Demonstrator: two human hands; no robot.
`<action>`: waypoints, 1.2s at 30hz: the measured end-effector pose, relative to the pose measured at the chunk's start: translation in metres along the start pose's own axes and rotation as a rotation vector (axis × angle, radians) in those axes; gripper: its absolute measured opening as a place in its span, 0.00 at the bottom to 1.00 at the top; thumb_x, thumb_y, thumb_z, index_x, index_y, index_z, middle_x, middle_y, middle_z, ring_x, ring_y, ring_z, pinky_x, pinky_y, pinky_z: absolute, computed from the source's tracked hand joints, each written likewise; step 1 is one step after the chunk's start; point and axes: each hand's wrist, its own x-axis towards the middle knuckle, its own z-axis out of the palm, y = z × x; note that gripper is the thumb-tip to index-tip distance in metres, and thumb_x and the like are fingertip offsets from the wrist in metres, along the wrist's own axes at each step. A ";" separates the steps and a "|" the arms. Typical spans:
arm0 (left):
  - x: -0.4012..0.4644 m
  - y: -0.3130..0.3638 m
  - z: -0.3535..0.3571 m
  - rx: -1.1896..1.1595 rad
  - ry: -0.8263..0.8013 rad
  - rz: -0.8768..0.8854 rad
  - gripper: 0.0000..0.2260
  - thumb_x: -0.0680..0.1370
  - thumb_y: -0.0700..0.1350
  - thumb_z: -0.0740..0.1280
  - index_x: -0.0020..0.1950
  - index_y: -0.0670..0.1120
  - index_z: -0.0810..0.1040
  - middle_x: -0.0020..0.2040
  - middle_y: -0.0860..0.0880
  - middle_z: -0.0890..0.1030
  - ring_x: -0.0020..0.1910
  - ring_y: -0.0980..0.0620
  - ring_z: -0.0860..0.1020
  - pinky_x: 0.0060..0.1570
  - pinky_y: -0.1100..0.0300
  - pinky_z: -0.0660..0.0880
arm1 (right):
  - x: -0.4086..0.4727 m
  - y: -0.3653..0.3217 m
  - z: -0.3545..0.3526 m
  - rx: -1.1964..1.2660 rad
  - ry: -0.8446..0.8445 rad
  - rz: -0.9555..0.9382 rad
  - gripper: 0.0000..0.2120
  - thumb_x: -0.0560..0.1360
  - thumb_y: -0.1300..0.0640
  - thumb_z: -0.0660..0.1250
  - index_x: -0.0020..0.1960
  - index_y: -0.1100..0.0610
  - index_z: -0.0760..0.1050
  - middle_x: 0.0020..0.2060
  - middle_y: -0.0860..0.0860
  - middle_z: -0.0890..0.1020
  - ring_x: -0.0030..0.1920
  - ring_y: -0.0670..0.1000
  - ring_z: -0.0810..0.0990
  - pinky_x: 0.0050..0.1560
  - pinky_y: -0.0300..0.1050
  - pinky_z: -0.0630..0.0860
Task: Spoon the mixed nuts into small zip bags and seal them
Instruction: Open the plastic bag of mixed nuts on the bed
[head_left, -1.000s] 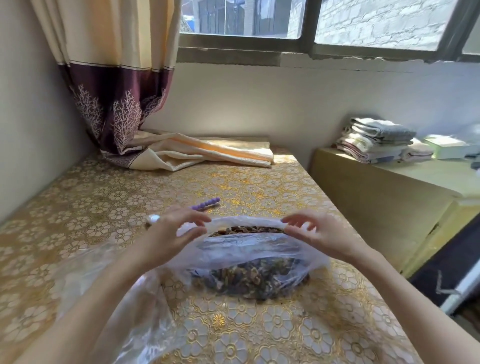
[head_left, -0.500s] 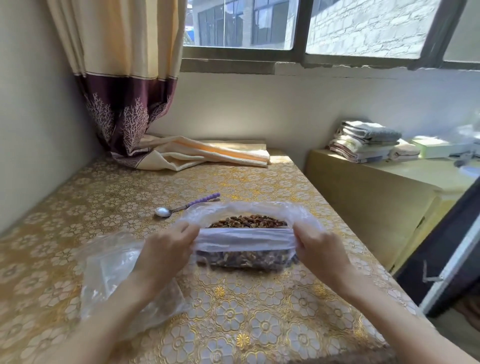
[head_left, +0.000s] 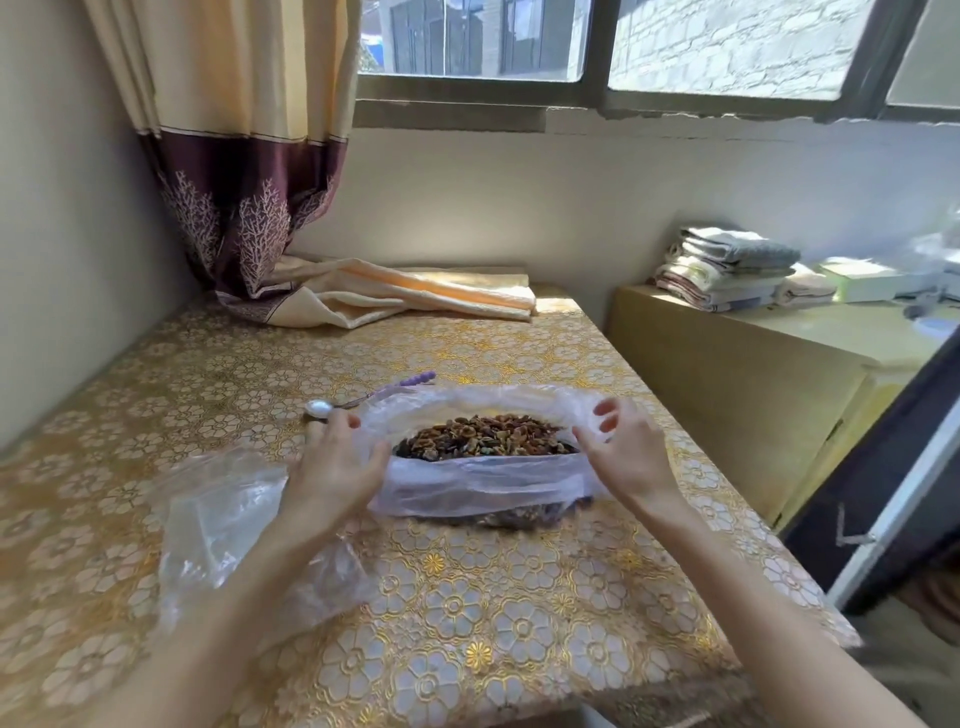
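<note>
A: Start at the hands. What is each one doing?

B: The left hand (head_left: 332, 467) lies against the left end of the big bag of nuts (head_left: 483, 478), fingers curled over the rolled-down plastic rim and gripping it. The right hand (head_left: 626, 457) is at the right end; its thumb and forefinger look to pinch the rim there, the other fingers lifted and spread.

A: Why hold it at both ends?

B: I'd say to keep the mouth turned down and wide, so the mixed nuts (head_left: 483, 441) lie exposed and a spoon can go straight in. The rim is folded outward like a cuff, which should help the thin plastic stay open.

A: And where does the bag sit?

B: In the middle of the table (head_left: 467, 649), on the gold flowered cloth, resting on its own weight.

A: The spoon?

B: The spoon (head_left: 358, 397) lies just beyond the left hand, bowl to the left, purple handle running to the far right, touching or very nearly touching the bag's far rim. Nobody holds it.

A: Small bags?

B: A heap of clear zip bags (head_left: 228, 525) lies near left, partly under the left forearm. None looks filled, so I judge spooning hasn't begun.

A: Farther out?

B: A curtain (head_left: 249, 208) draped onto the table's far edge, and folded towels (head_left: 727, 270) on a cabinet at right.
</note>
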 end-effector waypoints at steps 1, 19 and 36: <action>0.004 0.003 0.006 0.040 -0.052 -0.060 0.23 0.77 0.57 0.59 0.67 0.46 0.62 0.64 0.42 0.66 0.58 0.41 0.73 0.56 0.46 0.73 | 0.004 0.001 0.007 -0.093 -0.084 0.067 0.18 0.76 0.50 0.66 0.60 0.59 0.69 0.55 0.55 0.72 0.52 0.54 0.75 0.50 0.44 0.72; 0.053 -0.009 -0.025 -1.288 -0.423 -0.743 0.05 0.78 0.40 0.58 0.51 0.40 0.72 0.43 0.43 0.77 0.43 0.47 0.76 0.44 0.52 0.74 | 0.046 0.020 0.004 0.578 -0.273 0.478 0.07 0.76 0.61 0.65 0.42 0.64 0.77 0.48 0.55 0.78 0.48 0.50 0.76 0.47 0.45 0.74; 0.095 -0.001 -0.004 0.108 0.080 0.027 0.09 0.78 0.41 0.60 0.57 0.47 0.71 0.52 0.47 0.75 0.49 0.47 0.75 0.47 0.52 0.74 | 0.076 0.020 0.012 -0.082 -0.222 0.083 0.09 0.75 0.50 0.67 0.51 0.55 0.75 0.43 0.48 0.77 0.43 0.48 0.76 0.41 0.42 0.72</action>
